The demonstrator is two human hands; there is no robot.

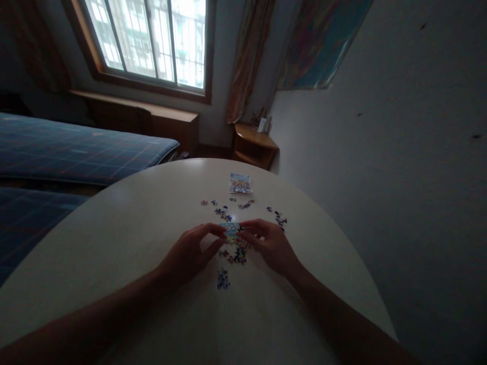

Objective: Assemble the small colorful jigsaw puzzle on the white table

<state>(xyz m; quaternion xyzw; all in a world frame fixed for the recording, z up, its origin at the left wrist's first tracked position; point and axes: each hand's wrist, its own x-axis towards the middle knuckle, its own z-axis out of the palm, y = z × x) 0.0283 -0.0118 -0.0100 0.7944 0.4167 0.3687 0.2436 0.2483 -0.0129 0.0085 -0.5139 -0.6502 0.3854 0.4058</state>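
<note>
A small joined patch of jigsaw puzzle [230, 230] lies on the round white table [144, 228]. My left hand [190, 253] pinches its left edge with thumb and fingers curled. My right hand [268, 243] pinches its right edge, where a small dark piece sits at the fingertips. Several loose pieces [236, 253] lie just below the patch, between my hands. Another small clump of pieces [222, 279] rests nearer to me.
More loose pieces [222, 210] are scattered beyond my hands, with a few pieces [279, 218] at the right. A printed picture card [240, 183] lies further back. A blue mattress [76, 147] is at the left, a wooden corner shelf [254, 144] behind the table.
</note>
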